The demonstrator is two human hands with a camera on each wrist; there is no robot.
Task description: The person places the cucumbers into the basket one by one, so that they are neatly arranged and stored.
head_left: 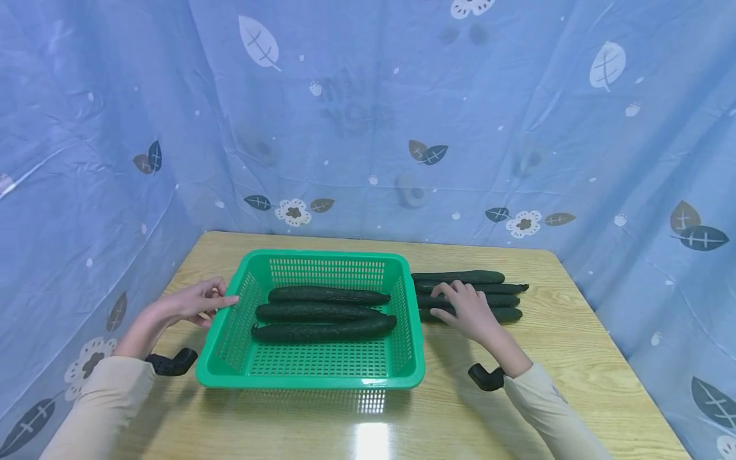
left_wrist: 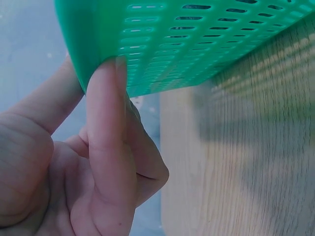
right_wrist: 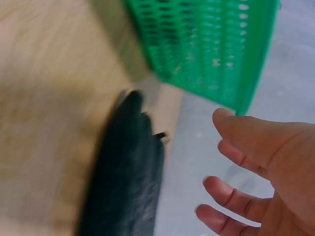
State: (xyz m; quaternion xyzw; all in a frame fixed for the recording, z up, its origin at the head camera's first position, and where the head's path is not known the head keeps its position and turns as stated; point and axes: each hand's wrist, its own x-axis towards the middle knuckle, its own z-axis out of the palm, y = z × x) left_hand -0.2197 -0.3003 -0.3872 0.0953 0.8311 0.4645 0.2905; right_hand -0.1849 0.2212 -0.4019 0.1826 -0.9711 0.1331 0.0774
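Observation:
A green plastic basket [head_left: 310,382] with slotted walls stands on the table, and three dark green cucumbers [head_left: 324,329] lie side by side in it. My left hand [head_left: 192,301] pinches its left rim, thumb on top and fingers beneath, as the left wrist view also shows. To the right of the basket several more cucumbers [head_left: 494,299] lie in a row on the table. Over them hovers my right hand [head_left: 468,310], fingers spread and slightly bent, holding nothing. In the right wrist view its thumb tip is near the basket's rim [right_wrist: 256,73].
The wooden table [head_left: 552,383] has its far edge against a blue curtain [head_left: 356,128] printed with leaves and flowers. Black wrist mounts [head_left: 172,363] sit at both sleeves. A bright reflection shows on the tabletop in front of the basket.

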